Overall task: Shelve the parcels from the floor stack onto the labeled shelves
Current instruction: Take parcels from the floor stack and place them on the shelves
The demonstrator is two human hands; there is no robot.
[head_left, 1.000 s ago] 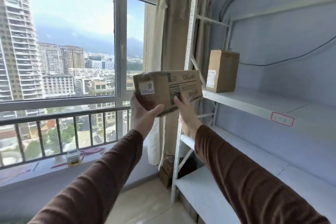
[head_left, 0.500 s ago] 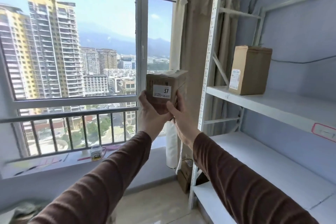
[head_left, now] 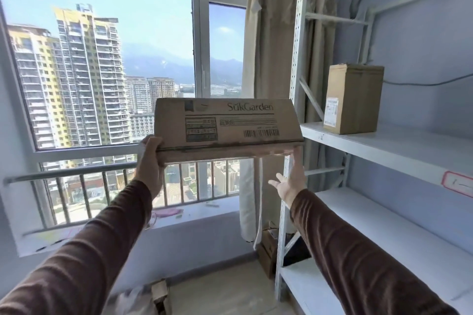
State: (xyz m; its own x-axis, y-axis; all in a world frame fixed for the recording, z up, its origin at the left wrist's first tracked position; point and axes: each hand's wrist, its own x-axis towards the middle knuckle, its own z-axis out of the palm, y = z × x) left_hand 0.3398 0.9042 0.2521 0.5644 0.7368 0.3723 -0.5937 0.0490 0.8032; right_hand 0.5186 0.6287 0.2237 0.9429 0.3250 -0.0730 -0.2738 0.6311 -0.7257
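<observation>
I hold a long brown cardboard parcel (head_left: 227, 126) printed "SukGarden" up in front of the window, its long printed side facing me. My left hand (head_left: 149, 161) grips its left end. My right hand (head_left: 290, 179) is spread under its right end, fingertips touching the bottom corner. The parcel's right end sits just left of the white metal shelf rack (head_left: 371, 146). A second, upright brown parcel (head_left: 354, 98) with a white label stands on the upper shelf. A red-outlined label (head_left: 458, 183) is stuck on that shelf's front edge.
The rack's perforated upright post (head_left: 298, 59) stands right beside the parcel's end. Beige curtain (head_left: 273, 33) hangs behind it. Small cardboard boxes (head_left: 267, 250) lie on the floor by the rack's foot, another box (head_left: 160, 294) lower left. Window sill with railing at left.
The parcel has been turned from end-on, with its "57" label facing me, to broadside. My right hand has slid to the right end and opened underneath it.
</observation>
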